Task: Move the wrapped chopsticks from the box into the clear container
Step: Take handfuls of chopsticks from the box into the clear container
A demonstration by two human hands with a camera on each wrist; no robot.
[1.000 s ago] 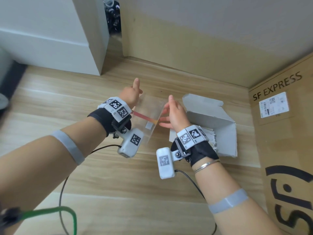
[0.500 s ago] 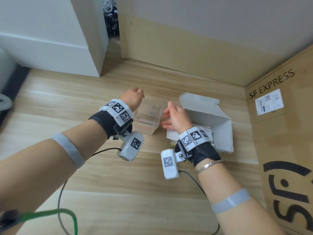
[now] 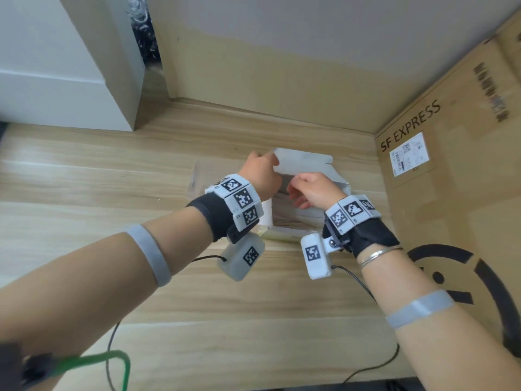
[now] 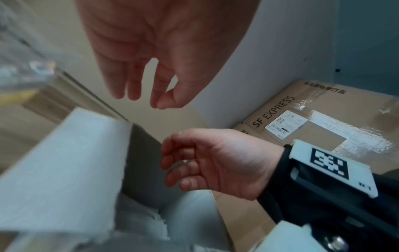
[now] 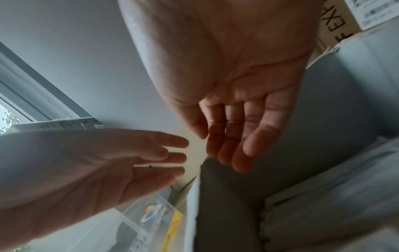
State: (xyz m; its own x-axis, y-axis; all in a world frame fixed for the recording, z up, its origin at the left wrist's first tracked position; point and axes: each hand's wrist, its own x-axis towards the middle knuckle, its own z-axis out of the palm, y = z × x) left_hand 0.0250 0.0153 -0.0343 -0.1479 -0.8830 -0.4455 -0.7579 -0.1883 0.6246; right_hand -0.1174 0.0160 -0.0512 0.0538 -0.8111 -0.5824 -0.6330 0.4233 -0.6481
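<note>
A white cardboard box (image 3: 306,165) lies on the wooden floor with its flap raised. Inside it lies a stack of paper-wrapped chopsticks (image 3: 296,220), seen blurred in the right wrist view (image 5: 328,196). The clear container (image 3: 201,176) stands on the floor just left of the box, partly hidden by my left wrist; a sticker shows on it (image 5: 151,220). My left hand (image 3: 269,163) hovers over the box's left edge, fingers relaxed and empty (image 4: 146,100). My right hand (image 3: 296,190) is above the stack, fingers loose, holding nothing (image 5: 226,153).
A large brown SF EXPRESS carton (image 3: 451,193) stands close on the right. A beige wall (image 3: 282,88) closes off the back and a white cabinet (image 3: 64,80) stands at the back left. Cables (image 3: 366,283) trail from the wrist cameras over the floor.
Both hands lowered the clear container to the floor and let go of it. They then moved right to the white box.
</note>
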